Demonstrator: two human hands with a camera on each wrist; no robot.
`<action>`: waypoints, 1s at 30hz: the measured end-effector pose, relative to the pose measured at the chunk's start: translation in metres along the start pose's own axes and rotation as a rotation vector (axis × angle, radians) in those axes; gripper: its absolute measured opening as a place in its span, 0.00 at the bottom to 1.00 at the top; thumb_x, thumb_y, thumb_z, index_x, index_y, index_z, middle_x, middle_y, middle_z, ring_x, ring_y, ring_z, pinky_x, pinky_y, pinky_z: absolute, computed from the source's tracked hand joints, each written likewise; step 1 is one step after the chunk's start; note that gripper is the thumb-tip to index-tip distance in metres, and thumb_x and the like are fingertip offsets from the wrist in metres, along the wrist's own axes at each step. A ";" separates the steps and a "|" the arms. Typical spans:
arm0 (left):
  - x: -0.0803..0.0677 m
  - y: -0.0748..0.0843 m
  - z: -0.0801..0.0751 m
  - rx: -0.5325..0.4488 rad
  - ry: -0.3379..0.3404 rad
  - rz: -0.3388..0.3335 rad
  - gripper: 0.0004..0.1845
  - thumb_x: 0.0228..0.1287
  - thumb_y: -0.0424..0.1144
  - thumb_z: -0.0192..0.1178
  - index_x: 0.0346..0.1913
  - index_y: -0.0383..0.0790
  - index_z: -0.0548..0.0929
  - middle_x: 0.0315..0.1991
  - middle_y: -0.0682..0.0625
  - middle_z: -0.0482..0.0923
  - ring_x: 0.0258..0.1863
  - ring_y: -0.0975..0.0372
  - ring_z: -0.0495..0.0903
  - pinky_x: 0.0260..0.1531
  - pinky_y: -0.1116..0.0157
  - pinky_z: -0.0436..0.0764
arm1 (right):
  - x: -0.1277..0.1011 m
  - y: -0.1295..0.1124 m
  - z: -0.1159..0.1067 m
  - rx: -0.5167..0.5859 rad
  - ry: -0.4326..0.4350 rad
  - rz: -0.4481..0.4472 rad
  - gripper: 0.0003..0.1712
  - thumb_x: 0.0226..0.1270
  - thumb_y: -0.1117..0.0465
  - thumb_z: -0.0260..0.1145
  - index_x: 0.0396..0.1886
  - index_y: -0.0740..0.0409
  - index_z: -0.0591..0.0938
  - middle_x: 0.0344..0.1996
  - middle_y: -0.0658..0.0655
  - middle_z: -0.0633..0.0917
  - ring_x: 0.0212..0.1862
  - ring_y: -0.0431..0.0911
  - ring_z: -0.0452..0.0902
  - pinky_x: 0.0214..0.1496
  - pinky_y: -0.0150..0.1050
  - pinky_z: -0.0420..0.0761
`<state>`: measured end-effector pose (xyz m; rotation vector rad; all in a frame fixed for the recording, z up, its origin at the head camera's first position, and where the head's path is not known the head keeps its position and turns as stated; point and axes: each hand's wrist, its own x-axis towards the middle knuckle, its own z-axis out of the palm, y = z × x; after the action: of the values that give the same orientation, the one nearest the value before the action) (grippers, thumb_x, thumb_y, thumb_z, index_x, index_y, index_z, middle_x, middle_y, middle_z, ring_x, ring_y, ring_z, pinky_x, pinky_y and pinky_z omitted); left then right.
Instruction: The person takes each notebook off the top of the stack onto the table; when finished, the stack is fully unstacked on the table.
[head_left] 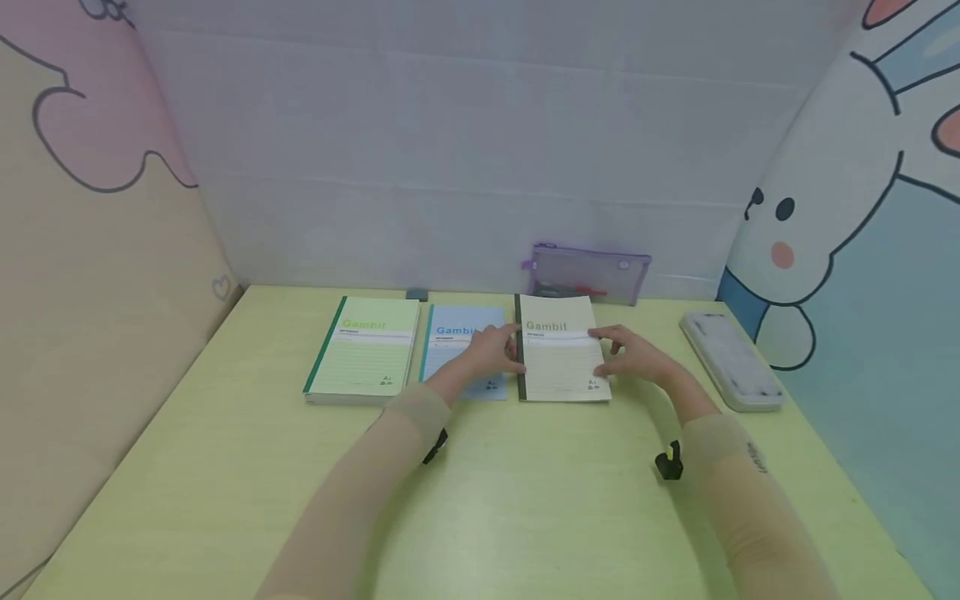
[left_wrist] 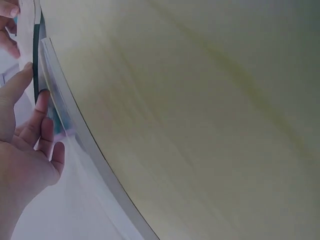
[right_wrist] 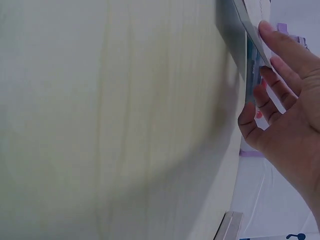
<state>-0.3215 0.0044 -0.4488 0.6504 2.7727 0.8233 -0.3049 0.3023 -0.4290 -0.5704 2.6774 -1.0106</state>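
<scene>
A cream-white notebook (head_left: 558,362) with a black spine is held between both hands, in the middle of the head view. My left hand (head_left: 491,352) pinches its spine edge between thumb and fingers. At the opposite edge, my right hand (head_left: 637,357) grips with the thumb on top and fingertips underneath. In the right wrist view the notebook's edge (right_wrist: 254,37) stands tilted off the table. Just left lies a blue notebook (head_left: 491,389), partly covered by the left hand. Further left is a thick green-spined notebook or stack of them (head_left: 367,354).
A purple see-through pencil case (head_left: 588,271) leans on the back wall behind the white notebook. At the right table edge lies a pale oblong case (head_left: 731,362). A small dark block (head_left: 417,294) sits at the back edge. Printed cloth walls enclose the table (head_left: 525,500).
</scene>
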 end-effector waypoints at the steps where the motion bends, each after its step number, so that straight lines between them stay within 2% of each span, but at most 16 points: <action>1: 0.001 -0.001 0.001 0.012 -0.006 0.006 0.46 0.51 0.51 0.70 0.71 0.42 0.61 0.36 0.57 0.78 0.47 0.59 0.73 0.67 0.47 0.54 | 0.000 0.001 0.001 -0.004 -0.002 -0.001 0.46 0.50 0.57 0.75 0.68 0.61 0.65 0.54 0.64 0.69 0.47 0.54 0.63 0.42 0.40 0.67; 3: 0.002 -0.002 0.003 0.033 -0.015 0.022 0.44 0.51 0.52 0.70 0.70 0.43 0.62 0.35 0.57 0.78 0.45 0.59 0.72 0.66 0.48 0.55 | 0.002 0.005 0.001 -0.030 -0.008 0.005 0.47 0.50 0.55 0.76 0.69 0.61 0.65 0.54 0.65 0.70 0.48 0.54 0.64 0.44 0.40 0.67; 6: 0.001 -0.002 0.004 0.056 -0.029 0.033 0.43 0.52 0.53 0.69 0.69 0.44 0.64 0.34 0.58 0.77 0.44 0.60 0.71 0.65 0.48 0.57 | 0.004 0.011 0.004 -0.068 -0.032 0.022 0.47 0.51 0.53 0.75 0.69 0.60 0.64 0.58 0.67 0.68 0.54 0.59 0.65 0.55 0.50 0.69; 9: -0.001 0.000 0.002 0.089 -0.040 0.027 0.40 0.53 0.53 0.69 0.68 0.45 0.66 0.34 0.58 0.77 0.44 0.60 0.70 0.63 0.50 0.60 | 0.005 0.011 0.007 -0.120 -0.055 0.025 0.47 0.52 0.52 0.74 0.70 0.59 0.64 0.63 0.70 0.65 0.62 0.65 0.61 0.65 0.61 0.59; 11: -0.003 0.000 0.001 0.120 -0.044 0.024 0.38 0.53 0.53 0.68 0.67 0.47 0.69 0.35 0.58 0.77 0.44 0.60 0.70 0.59 0.53 0.63 | 0.005 0.009 0.010 -0.141 -0.058 0.013 0.46 0.53 0.51 0.73 0.69 0.60 0.64 0.64 0.71 0.63 0.65 0.66 0.57 0.67 0.63 0.53; 15: -0.005 0.000 0.000 0.166 -0.045 0.039 0.34 0.53 0.54 0.68 0.64 0.49 0.73 0.36 0.57 0.78 0.41 0.61 0.69 0.50 0.58 0.65 | 0.004 0.006 0.012 -0.169 -0.062 0.004 0.45 0.54 0.50 0.72 0.69 0.60 0.64 0.64 0.71 0.62 0.65 0.67 0.57 0.67 0.64 0.54; 18: -0.007 0.000 -0.001 0.185 -0.034 0.066 0.32 0.54 0.54 0.68 0.62 0.50 0.75 0.37 0.57 0.77 0.40 0.61 0.68 0.46 0.60 0.65 | 0.004 0.003 0.013 -0.184 -0.052 0.001 0.46 0.55 0.49 0.72 0.70 0.60 0.64 0.64 0.72 0.61 0.62 0.67 0.60 0.65 0.64 0.58; 24: -0.012 0.002 -0.009 0.182 0.003 0.094 0.32 0.53 0.54 0.68 0.62 0.51 0.75 0.40 0.57 0.78 0.42 0.61 0.68 0.46 0.59 0.65 | 0.003 -0.002 0.009 -0.194 -0.020 -0.013 0.45 0.57 0.49 0.70 0.71 0.59 0.62 0.63 0.71 0.62 0.51 0.59 0.68 0.55 0.55 0.69; 30: -0.022 0.007 -0.025 0.173 0.017 0.130 0.32 0.54 0.54 0.68 0.63 0.51 0.74 0.45 0.54 0.80 0.46 0.59 0.68 0.47 0.57 0.64 | 0.003 -0.019 0.003 -0.177 -0.006 -0.049 0.44 0.59 0.49 0.69 0.71 0.59 0.61 0.65 0.69 0.60 0.53 0.62 0.68 0.51 0.56 0.71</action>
<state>-0.3067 -0.0121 -0.4226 0.8646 2.8645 0.6185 -0.3010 0.2867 -0.4189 -0.6738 2.7777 -0.7871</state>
